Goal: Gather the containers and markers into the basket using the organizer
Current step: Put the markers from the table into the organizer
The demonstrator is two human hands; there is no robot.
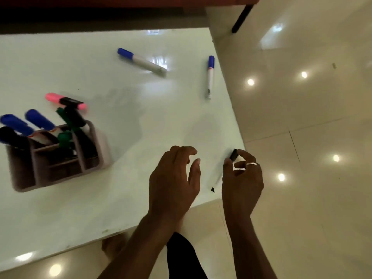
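Note:
A brown compartment organizer (94, 150) stands at the left of the white table (124, 109), holding several blue, black and green markers. A pink highlighter (65, 100) lies just behind it. Two blue-capped markers lie loose: one (142, 61) at the table's far middle, the other (210, 76) near the right edge. My right hand (242, 178) is at the table's near right corner, shut on a black-capped white marker (234, 156) whose tip pokes out below. My left hand (174, 178) hovers beside it, fingers apart and holding nothing. No basket is in view.
The table's right edge runs diagonally past my right hand; glossy tiled floor (306, 127) with light reflections lies beyond. A dark furniture leg (241, 19) stands at the far right. My bare foot (112, 246) shows under the table's near edge.

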